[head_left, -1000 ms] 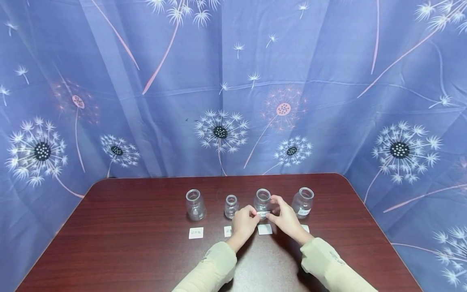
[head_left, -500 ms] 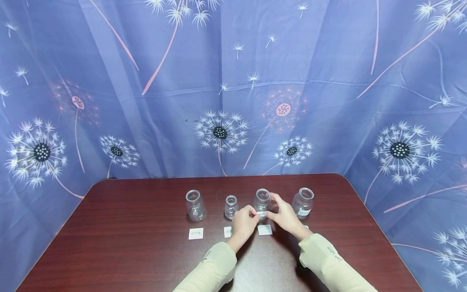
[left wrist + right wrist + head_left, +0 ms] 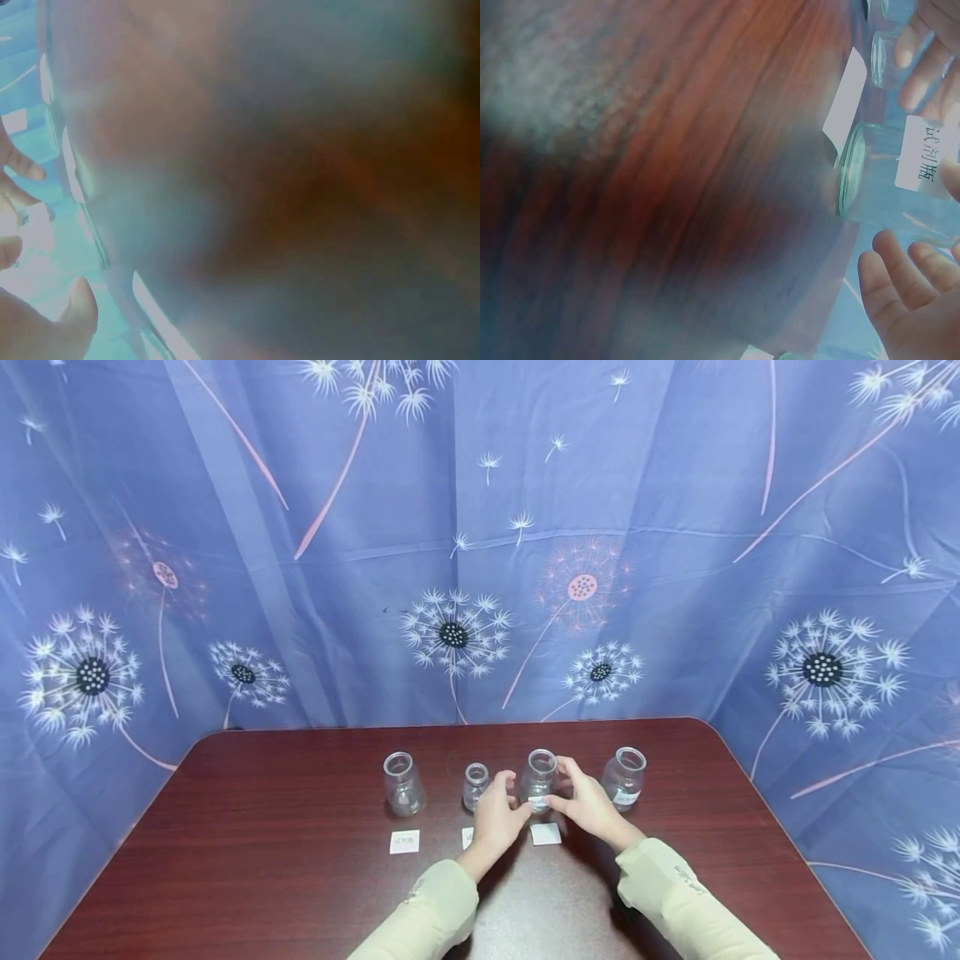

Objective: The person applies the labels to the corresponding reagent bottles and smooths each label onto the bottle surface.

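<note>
A clear glass jar (image 3: 542, 777) stands upright on the table, third from the left in a row of glass containers. Low on its near side is a white label (image 3: 919, 154) with dark characters. My right hand (image 3: 590, 807) holds the jar from the right, its thumb on the label and its fingers spread along the far side. To the left of that jar is my left hand (image 3: 498, 818), fingers relaxed and holding nothing, thumb tip near the label's left end. Left fingers (image 3: 922, 71) also appear in the right wrist view. The left wrist view is mostly blurred.
A small glass bottle (image 3: 476, 783) and a larger jar (image 3: 405, 793) stand to the left; a jar (image 3: 622, 770) bearing a white label (image 3: 626, 797) is at the right. White cards (image 3: 405, 842) lie before the row, one partly behind my left hand. A blue curtain (image 3: 480, 527) hangs behind the table.
My left fingers have come off the label and spread upward to the left. The right thumb stays on the label, and the jar has kept its place.
</note>
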`<act>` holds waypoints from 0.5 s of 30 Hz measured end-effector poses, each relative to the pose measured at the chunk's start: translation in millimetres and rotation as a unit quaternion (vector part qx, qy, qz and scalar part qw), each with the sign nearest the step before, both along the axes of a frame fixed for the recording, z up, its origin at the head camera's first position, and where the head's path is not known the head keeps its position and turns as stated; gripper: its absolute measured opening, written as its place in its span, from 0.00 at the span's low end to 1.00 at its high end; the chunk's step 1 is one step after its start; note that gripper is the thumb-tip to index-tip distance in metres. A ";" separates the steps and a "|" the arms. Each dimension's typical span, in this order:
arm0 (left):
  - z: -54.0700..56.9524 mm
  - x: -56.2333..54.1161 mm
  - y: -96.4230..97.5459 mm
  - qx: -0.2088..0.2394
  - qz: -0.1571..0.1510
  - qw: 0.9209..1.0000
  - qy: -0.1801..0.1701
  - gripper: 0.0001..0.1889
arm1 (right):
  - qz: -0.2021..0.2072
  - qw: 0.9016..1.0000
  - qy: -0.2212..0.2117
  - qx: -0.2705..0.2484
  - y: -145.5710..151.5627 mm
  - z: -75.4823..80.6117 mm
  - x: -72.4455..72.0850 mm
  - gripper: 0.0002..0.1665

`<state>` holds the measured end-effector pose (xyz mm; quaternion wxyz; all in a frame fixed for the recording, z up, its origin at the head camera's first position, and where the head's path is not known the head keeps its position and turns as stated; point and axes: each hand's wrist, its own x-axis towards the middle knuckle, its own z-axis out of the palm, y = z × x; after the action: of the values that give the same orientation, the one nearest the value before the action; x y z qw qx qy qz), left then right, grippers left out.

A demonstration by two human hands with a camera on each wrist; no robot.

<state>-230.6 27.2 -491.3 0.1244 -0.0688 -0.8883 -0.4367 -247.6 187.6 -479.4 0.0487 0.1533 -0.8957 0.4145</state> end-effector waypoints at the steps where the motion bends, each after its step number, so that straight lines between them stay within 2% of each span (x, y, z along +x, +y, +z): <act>1: 0.5 -1.2 0.0 -0.002 -0.008 1.000 0.003 0.27 | 0.002 1.000 0.002 0.001 0.2 -0.1 0.1 0.33; 6: 1.7 -7.3 2.0 -0.038 -0.048 0.998 0.022 0.35 | 0.012 1.000 0.016 0.007 0.5 -0.4 0.6 0.33; 11: 0.4 -12.0 4.7 -0.059 -0.067 0.995 0.041 0.34 | 0.022 0.999 0.032 0.014 1.8 -0.4 0.0 0.32; 15: -0.3 -14.2 4.3 -0.065 -0.067 0.994 0.056 0.32 | 0.026 0.999 0.036 0.022 3.6 -0.8 -0.6 0.32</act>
<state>-244.8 31.6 -491.6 0.1401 -0.1602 -0.9000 -0.3805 -248.2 191.1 -480.1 0.0668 0.1920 -0.8982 0.3897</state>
